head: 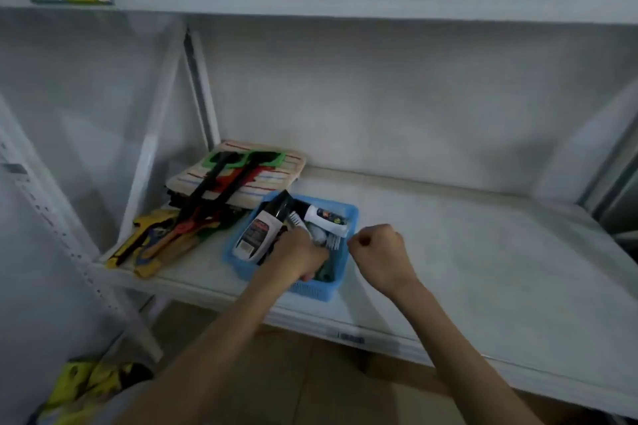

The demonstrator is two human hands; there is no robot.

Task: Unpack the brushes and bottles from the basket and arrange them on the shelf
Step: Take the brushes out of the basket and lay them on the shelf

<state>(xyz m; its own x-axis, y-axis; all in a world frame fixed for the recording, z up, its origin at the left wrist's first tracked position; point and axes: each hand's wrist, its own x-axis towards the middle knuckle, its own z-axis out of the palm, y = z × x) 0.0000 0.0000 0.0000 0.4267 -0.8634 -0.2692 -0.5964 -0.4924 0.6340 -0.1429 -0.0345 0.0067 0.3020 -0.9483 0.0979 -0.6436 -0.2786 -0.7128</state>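
A blue plastic basket (348,214) stands on the white shelf (466,252), left of its middle. Inside it lie a black and white bottle (257,235), a white tube-shaped bottle (326,216) and white-bristled brushes (331,241), partly hidden. My left hand (298,257) reaches down into the basket, its fingers curled among the items; what they hold is hidden. My right hand (378,252) is a closed fist just right of the basket's right rim, and I cannot tell whether it touches the rim.
Left of the basket lie a striped folded cloth (276,179), long black-handled tools with green heads (221,179) and yellow tools (148,238). An upright shelf post (152,148) stands behind them. A yellow package (83,386) sits low at the left.
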